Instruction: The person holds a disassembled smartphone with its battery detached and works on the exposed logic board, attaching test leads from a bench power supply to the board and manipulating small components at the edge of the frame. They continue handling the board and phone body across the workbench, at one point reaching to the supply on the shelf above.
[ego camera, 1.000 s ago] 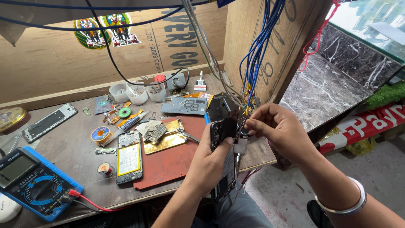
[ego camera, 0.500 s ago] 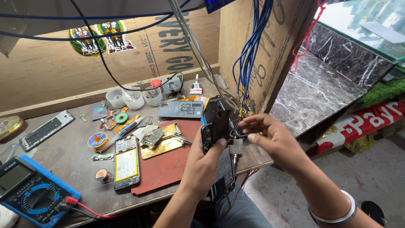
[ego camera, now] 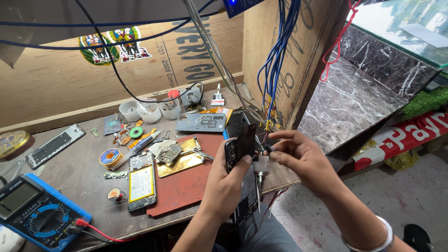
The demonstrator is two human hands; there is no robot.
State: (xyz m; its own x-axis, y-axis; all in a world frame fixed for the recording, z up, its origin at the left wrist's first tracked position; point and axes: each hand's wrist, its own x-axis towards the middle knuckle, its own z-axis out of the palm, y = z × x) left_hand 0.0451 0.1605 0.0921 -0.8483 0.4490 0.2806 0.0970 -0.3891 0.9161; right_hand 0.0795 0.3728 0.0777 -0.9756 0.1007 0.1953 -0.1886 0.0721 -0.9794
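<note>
My left hand (ego camera: 228, 179) grips a black phone (ego camera: 239, 147) upright above the front edge of the bench, thumb on its side. My right hand (ego camera: 298, 156) is just right of the phone, its fingertips pinched on a small dark connector (ego camera: 267, 148) close to the phone's edge. A bundle of blue and grey wires (ego camera: 275, 70) hangs down right behind both hands. What the connector joins to is hidden by my fingers.
A red mat (ego camera: 186, 184) carries a gold plate (ego camera: 179, 163) and an opened phone with a yellow battery (ego camera: 141, 182). A blue multimeter (ego camera: 35, 212) sits front left. Solder spools, white cups (ego camera: 149, 111), a phone frame (ego camera: 53, 144) and parts litter the wooden bench (ego camera: 70, 172).
Both hands have drifted slightly right and lower in view as the camera shifted. My right fingers have drawn a little away from the phone, still pinching the connector.
</note>
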